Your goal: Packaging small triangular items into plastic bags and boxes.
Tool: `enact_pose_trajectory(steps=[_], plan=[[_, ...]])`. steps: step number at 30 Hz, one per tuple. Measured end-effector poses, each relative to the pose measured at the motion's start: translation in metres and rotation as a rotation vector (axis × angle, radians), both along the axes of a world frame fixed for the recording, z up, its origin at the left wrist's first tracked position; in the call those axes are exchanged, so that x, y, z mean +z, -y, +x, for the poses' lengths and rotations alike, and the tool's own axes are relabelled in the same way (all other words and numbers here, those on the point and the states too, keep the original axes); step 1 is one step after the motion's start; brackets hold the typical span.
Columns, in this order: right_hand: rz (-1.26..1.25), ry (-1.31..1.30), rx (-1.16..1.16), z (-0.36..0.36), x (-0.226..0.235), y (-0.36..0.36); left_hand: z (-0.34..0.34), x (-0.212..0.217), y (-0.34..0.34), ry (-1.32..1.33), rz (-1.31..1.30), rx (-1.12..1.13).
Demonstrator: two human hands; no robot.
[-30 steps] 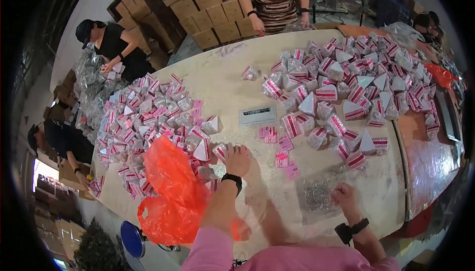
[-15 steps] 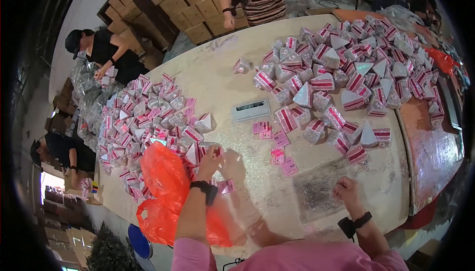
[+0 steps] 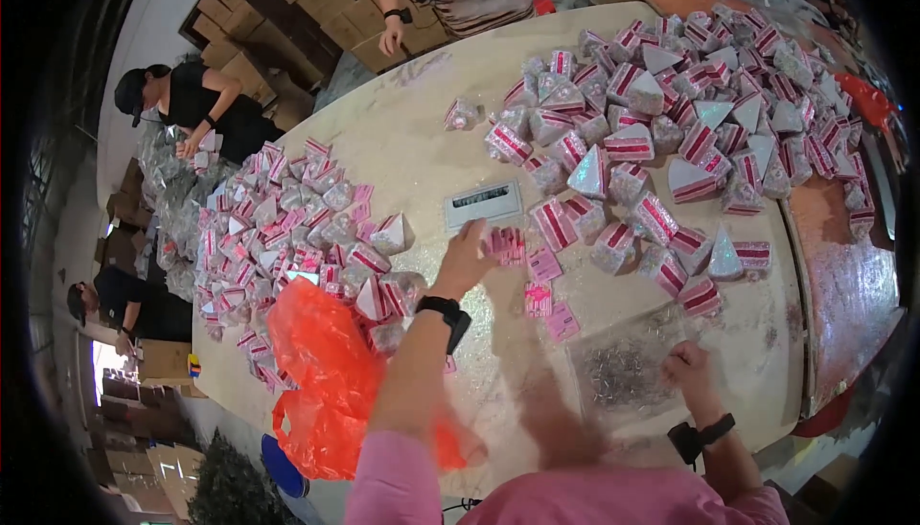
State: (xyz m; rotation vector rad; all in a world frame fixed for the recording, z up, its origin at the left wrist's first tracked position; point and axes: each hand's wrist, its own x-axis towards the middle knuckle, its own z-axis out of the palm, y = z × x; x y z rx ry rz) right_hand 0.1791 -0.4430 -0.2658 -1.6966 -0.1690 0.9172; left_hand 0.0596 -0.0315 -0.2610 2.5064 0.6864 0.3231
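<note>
My left hand [image 3: 464, 262] reaches over the table's middle, its fingertips at the left edge of the pink printed cards [image 3: 511, 245]. Its thumb and index finger look apart, with nothing clearly held. More pink cards [image 3: 563, 322] lie just nearer to me. On the right, my right hand [image 3: 686, 366] is closed, fingertips pinched together; whatever is in them is too small to make out. It hovers by the right edge of a flat clear plastic sheet or tray [image 3: 589, 386] strewn with small thin pieces. A wrapped cake-slice-shaped piece [image 3: 402, 291] lies left of my left forearm.
Piles of wrapped wedge-shaped pieces in white and pink cover the left [image 3: 278, 228] and far right [image 3: 671, 94]. A red plastic bag [image 3: 321, 343] lies beside my left forearm. A grey plate with a dark slot [image 3: 482, 205] sits mid-table. Several people stand around the table.
My left hand has moved from the left pile, rightward and away from me, to the pink cards. A wedge piece now lies where it was. My right hand has shifted slightly right, still closed.
</note>
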Motion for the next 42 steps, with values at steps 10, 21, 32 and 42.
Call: enact_pose_trajectory(steps=[10, 21, 32, 42], plan=[[-0.026, 0.131, 0.064, -0.011, -0.009, -0.005, 0.024, -0.002, 0.027, -0.211, 0.158, -0.012], [0.161, 0.103, 0.075, -0.020, 0.068, -0.039, -0.047, 0.055, 0.122, 0.523, -1.232, 0.051], [0.436, -0.074, 0.030, -0.067, 0.096, -0.048, -0.073, 0.106, 0.224, 0.694, -1.690, -0.016], [0.660, -0.545, -0.094, -0.079, 0.102, -0.035, -0.082, 0.081, 0.262, 0.560, -1.431, -0.109]])
